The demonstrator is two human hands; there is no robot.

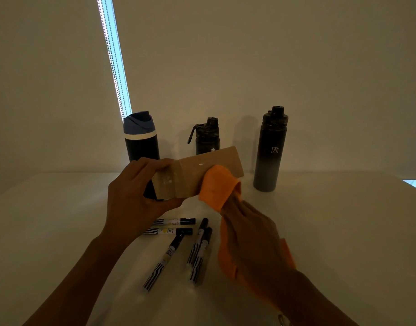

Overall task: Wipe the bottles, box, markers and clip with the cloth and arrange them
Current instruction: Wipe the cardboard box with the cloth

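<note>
The box (202, 170) is up off the worktop (343, 231), held slantwise in front of the bottles. The left hand (136, 196) grips its near end, fingers over the top and thumb under. The right hand (251, 234) holds the orange cloth (216, 187), which is draped over its fingers and pressed against the box's front face.

The box looks like plain cardboard, so I'd judge it light and fairly stiff, though the walls would dent under a hard squeeze. Gripping it at the end, near the corners, is the sound choice. Pale smears show on its face, so it likely needs more rubbing. The cloth is soft and limp and wants bunching to stay put.

Five markers (176, 245) lie loose on the worktop below the hands. They are thin and round, likely to roll, and best pinched mid-barrel. At the back stand the blue-capped bottle (141, 140), the small bottle (207, 137) and the tall bottle (270, 151). They look smooth and probably weighty, so take them round the body. I can't spot the clip.
</note>
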